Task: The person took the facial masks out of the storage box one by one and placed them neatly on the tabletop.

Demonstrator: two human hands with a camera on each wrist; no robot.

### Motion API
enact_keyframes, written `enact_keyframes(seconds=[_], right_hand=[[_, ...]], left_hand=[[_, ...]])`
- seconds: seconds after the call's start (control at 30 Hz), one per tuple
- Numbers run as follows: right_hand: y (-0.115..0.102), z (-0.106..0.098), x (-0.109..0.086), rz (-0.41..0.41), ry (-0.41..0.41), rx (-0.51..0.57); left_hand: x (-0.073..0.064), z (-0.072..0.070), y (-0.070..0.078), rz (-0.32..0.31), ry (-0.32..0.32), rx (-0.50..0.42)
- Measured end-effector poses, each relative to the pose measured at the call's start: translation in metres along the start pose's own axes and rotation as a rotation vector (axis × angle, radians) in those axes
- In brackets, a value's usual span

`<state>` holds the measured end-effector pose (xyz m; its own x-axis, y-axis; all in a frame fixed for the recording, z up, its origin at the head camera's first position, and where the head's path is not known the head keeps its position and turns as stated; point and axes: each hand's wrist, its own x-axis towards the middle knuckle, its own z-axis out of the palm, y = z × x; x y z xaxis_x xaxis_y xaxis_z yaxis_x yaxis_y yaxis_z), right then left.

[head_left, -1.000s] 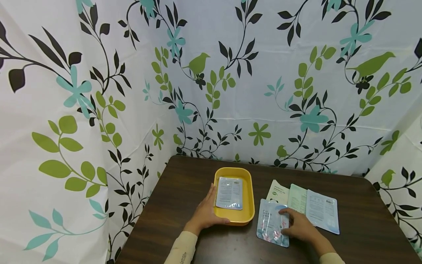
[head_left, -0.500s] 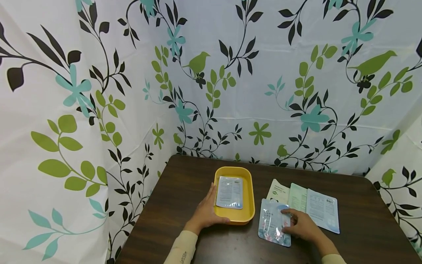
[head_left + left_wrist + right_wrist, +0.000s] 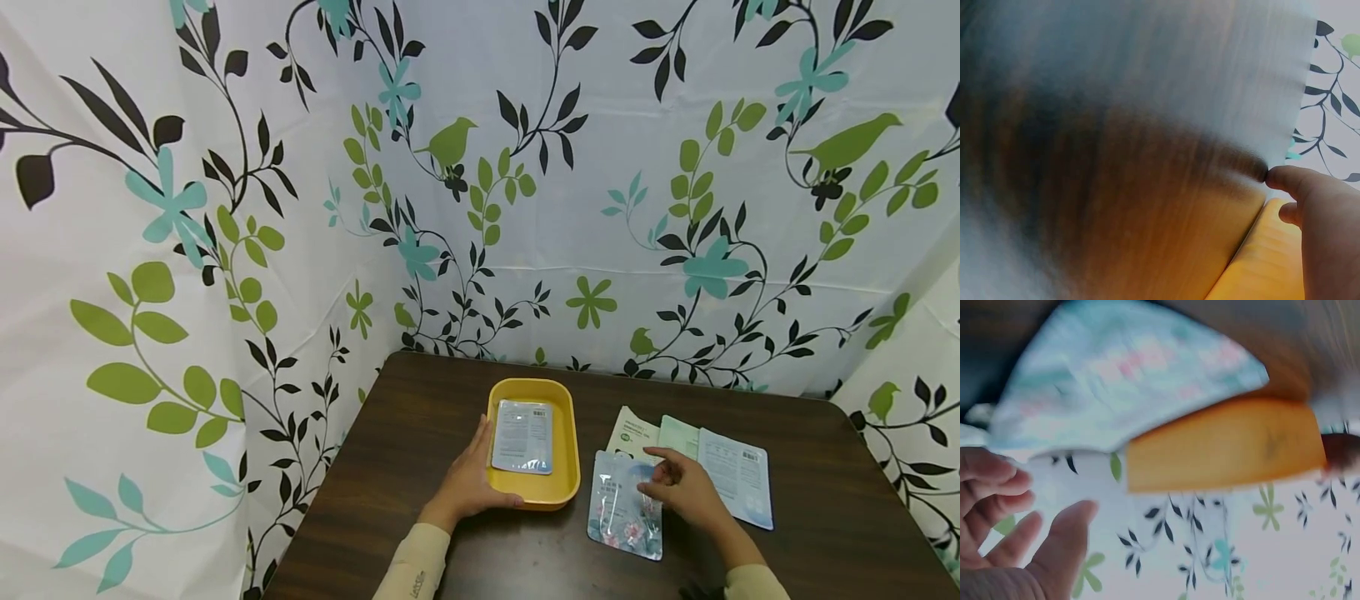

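My left hand [image 3: 471, 485] rests against the near left corner of a yellow plastic tray [image 3: 525, 490], fingers straight along its side and thumb at its near end. A silvery-blue foil sachet [image 3: 522, 437] with printed text lies in the tray. Right of the tray, a blue foil sachet with pink flowers [image 3: 624, 508] lies flat on the table. My right hand [image 3: 688, 492] is over that sachet's right edge. In the right wrist view, the thumb and fingers of this hand [image 3: 1025, 559] stand apart with nothing between them, near the flowered sachet [image 3: 1135, 375].
Behind the flowered sachet lie a cream sachet [image 3: 632, 434], a pale green one [image 3: 678, 435] and a light blue one [image 3: 738, 479] with printed text. The dark wooden table [image 3: 442, 392] ends at a leaf-patterned curtain [image 3: 525, 208] behind and at the left.
My right hand's fingers have come up from the flowered sachet, which has shifted slightly to the right. My left hand and the tray look unmoved.
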<state>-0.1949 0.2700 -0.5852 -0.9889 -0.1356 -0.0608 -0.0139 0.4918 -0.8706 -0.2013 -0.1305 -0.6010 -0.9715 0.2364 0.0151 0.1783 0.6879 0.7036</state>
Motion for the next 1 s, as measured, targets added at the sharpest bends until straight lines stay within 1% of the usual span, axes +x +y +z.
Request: enact_keyframes(seconds=[0.1,0.23,0.37,0.53,0.63,0.77,0.87,1.0], right_hand=[[-0.015,0.001,0.004,-0.043,0.104,0.056],[-0.038,0.001,0.011,-0.114,0.223,0.109],[-0.057,0.0,0.021,-0.19,0.281,0.185],[-0.077,-0.001,0.035,-0.245,0.293,0.273],[-0.089,0.002,0.045,-0.248,0.279,0.311],[-0.105,0.009,0.059,-0.242,0.25,0.335],[-0.116,0.016,0.07,-0.252,0.23,0.356],[-0.132,0.027,0.083,-0.259,0.222,0.373]], left_hand=[[0.0,0.001,0.0,0.002,-0.001,-0.003],[0.0,0.001,0.0,0.001,-0.001,-0.006],[-0.001,0.0,0.0,-0.001,-0.003,-0.005],[-0.001,0.0,0.0,0.007,-0.001,-0.008],[-0.001,-0.001,0.0,0.004,-0.001,-0.008],[-0.002,-0.001,-0.001,-0.003,0.0,-0.006],[-0.001,-0.001,-0.001,-0.002,0.002,-0.002],[0.0,0.0,-0.002,0.002,0.002,0.004]])
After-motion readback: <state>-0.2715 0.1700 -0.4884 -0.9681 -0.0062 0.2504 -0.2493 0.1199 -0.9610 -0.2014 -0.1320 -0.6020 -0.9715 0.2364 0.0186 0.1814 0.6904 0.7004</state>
